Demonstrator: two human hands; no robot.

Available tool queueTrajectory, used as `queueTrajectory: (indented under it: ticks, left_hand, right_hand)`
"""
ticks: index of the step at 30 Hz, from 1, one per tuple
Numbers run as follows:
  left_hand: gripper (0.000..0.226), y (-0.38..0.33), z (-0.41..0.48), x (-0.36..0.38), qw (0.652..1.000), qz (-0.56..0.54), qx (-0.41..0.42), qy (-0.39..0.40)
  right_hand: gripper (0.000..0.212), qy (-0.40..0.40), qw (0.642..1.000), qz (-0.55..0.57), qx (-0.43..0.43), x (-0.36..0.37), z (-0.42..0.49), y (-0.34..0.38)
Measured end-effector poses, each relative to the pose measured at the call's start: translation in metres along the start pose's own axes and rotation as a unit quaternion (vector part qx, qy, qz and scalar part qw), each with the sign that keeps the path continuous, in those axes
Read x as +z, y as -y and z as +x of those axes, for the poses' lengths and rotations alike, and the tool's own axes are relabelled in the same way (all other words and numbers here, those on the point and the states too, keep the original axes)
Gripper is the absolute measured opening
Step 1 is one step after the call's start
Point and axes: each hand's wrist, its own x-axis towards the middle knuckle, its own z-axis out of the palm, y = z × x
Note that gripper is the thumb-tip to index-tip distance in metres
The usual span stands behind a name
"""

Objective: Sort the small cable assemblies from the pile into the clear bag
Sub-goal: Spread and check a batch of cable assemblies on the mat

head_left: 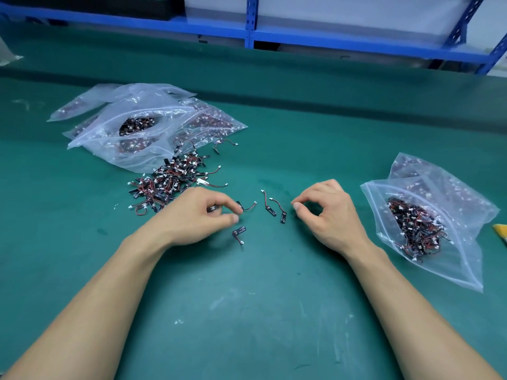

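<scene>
Several loose cable assemblies [270, 209] lie between the hands, beside the pile [170, 182]. The left hand [205, 212] pinches one; the right hand's [327, 212] thumb and forefinger curl almost together, seemingly empty. Picking looks underway; next, they need carrying right into the open clear bag [463, 259].

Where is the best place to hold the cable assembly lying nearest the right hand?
Probably its black strip, pinched from above on the right side: this flat end lies toward the right hand, while the thin wire curls away toward a neighbouring assembly.
</scene>
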Motion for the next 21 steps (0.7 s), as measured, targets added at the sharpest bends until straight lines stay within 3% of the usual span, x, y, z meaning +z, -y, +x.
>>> queueTrajectory:
  ticks: [4,13,17,21]
  left_hand:
    - [0.043,0.0,0.002,-0.006,0.999,-0.021,0.004,-0.025]
    - [0.034,0.004,-0.001,-0.001,0.998,0.032,0.058,-0.015]
    - [0.031,0.003,0.001,-0.005,0.991,0.052,0.06,-0.112]
    - [0.04,0.011,0.017,-0.011,0.941,0.249,0.041,-0.224]
  right_hand:
    - [0.009,-0.002,1.0,0.001,0.005,-0.001,0.001,-0.002]
    - [0.01,-0.008,1.0,0.003,0.014,-0.002,0.0,-0.003]
    - [0.01,-0.009,1.0,-0.002,0.02,-0.003,0.0,-0.004]
    - [0.009,-0.008,1.0,0.002,0.02,-0.002,0.001,-0.002]
